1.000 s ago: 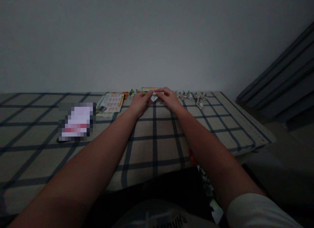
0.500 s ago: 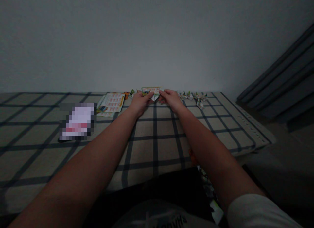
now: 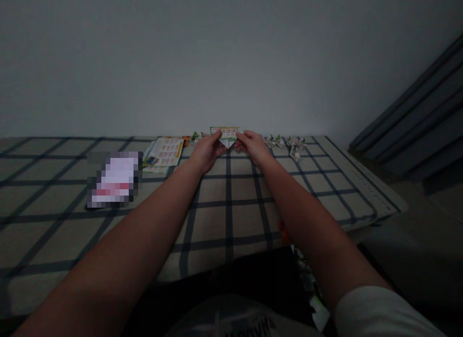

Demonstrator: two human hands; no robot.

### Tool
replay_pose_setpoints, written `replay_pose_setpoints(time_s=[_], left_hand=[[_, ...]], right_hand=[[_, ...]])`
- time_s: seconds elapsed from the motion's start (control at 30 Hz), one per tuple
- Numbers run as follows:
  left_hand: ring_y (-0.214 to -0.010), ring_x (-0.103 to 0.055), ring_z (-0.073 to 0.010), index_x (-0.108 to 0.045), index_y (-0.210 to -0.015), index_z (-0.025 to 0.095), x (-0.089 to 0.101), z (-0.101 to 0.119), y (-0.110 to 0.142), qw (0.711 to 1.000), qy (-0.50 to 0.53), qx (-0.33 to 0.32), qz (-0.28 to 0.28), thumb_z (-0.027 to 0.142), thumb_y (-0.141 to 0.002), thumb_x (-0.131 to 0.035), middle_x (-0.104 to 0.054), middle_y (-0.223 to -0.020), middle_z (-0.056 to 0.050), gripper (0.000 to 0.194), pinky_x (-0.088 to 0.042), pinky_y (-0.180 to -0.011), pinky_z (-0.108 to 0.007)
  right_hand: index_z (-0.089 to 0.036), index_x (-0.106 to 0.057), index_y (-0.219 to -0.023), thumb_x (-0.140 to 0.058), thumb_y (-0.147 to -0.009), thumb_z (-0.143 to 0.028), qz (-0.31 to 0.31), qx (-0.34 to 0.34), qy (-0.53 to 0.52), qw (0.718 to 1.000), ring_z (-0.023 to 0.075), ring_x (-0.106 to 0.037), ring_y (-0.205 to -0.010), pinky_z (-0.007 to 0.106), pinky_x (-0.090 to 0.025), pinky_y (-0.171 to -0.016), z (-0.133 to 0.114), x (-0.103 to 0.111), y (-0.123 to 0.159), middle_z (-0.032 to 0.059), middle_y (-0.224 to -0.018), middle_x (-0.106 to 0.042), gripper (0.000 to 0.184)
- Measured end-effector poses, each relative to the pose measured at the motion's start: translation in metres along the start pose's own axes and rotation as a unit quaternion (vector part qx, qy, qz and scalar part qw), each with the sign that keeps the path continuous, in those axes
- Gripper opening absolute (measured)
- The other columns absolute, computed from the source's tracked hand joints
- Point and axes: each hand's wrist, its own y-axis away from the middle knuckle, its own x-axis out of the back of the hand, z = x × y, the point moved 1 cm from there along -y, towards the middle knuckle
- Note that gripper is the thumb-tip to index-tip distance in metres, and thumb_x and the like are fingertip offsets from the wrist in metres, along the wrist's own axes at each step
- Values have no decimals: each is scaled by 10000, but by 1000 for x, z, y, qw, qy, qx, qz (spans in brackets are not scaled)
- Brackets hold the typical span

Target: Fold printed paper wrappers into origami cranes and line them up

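Note:
Between my hands is a printed sheet of paper [image 3: 227, 133], partly folded, with a white pointed flap at its lower edge. My left hand [image 3: 207, 151] pinches its left side between thumb and fingers. On its right side, my right hand [image 3: 250, 145] pinches the paper the same way. Several small folded paper pieces [image 3: 295, 153] lie to the right of my right hand, and a few more [image 3: 196, 137] sit just beyond my left hand. A stack of printed sheets [image 3: 167, 151] rests left of my left hand.
A blurred-out phone-like device [image 3: 115, 179] lies at the left on the checked cloth [image 3: 213, 221]. The pale wall [image 3: 231, 62] stands behind the cloth's far edge. Dark curtains [image 3: 415, 100] hang at the right. Something orange [image 3: 284, 232] shows beside my right forearm.
My left thumb has shifted up and left along the paper. The sheet is raised slightly and more of its printed face shows. My right hand has hardly moved.

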Motion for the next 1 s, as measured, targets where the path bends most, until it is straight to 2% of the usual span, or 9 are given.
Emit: replay_pose_setpoints(time_s=[0.1, 0.3, 0.4, 0.53, 0.67, 0.8, 1.0], left_hand=[[-907, -693, -172, -727, -923, 143, -1, -1, -1, 1000, -3, -3, 15, 377, -857, -742, -762, -1015, -104, 244, -556, -760, -260], [-903, -692, -178, -716, -941, 158, 0, -4, -3, 1000, 4, -19, 11, 442, -841, -763, -754, -1003, -98, 305, -556, -770, -287], [-837, -680, -163, -732, -930, 158, 1, -3, -2, 1000, -8, -13, -2, 441, -783, -811, -754, -970, -84, 328, -544, -735, -276], [-774, -659, -137, -744, -898, 160, 1, -2, 1, 998, -51, -16, -15, 355, -644, -907, -756, -936, -60, 359, -511, -706, -249], [-796, -667, -156, -758, -918, 167, 1, -2, 2, 998, -61, -26, -23, 338, -624, -911, -767, -974, -70, 373, -499, -705, -258], [-791, -665, -168, -766, -938, 159, 1, -3, 5, 996, -79, -22, -36, 338, -647, -898, -769, -963, -86, 367, -478, -684, -265], [-754, -639, -150, -756, -946, 149, -4, -1, 8, 997, -70, -7, -35, 299, -653, -893, -757, -941, -83, 356, -457, -684, -270]], right_hand=[[-196, -601, -775, -756, -830, -498, -1, 5, -16, 1000, 91, -622, -606, 198, -504, -578, 3, 2, -2, -17, -677, -652, 344], [-194, -595, -804, -767, -795, -559, -6, -2, -34, 999, 97, -620, -622, 214, -511, -600, 3, 1, -3, -16, -687, -637, 404], [-202, -587, -809, -771, -791, -562, 0, -7, -24, 1000, 104, -622, -639, 222, -515, -616, -1, 1, 0, -12, -693, -635, 405], [-199, -573, -783, -779, -797, -493, -21, -13, -48, 999, 95, -610, -621, 208, -508, -609, -5, 0, 3, -22, -671, -624, 359], [-203, -561, -794, -785, -787, -420, -38, -26, -78, 996, 92, -612, -613, 211, -528, -611, -6, -3, 6, -33, -687, -633, 313], [-196, -621, -875, -806, -754, -418, -40, -24, -47, 998, 86, -597, -607, 216, -528, -590, -3, -4, 6, -4, -826, -708, 313], [-175, -682, -876, -811, -724, -421, -31, 14, 1, 999, 98, -588, -658, 210, -502, -596, 2, -1, 2, 13, -845, -722, 316]])
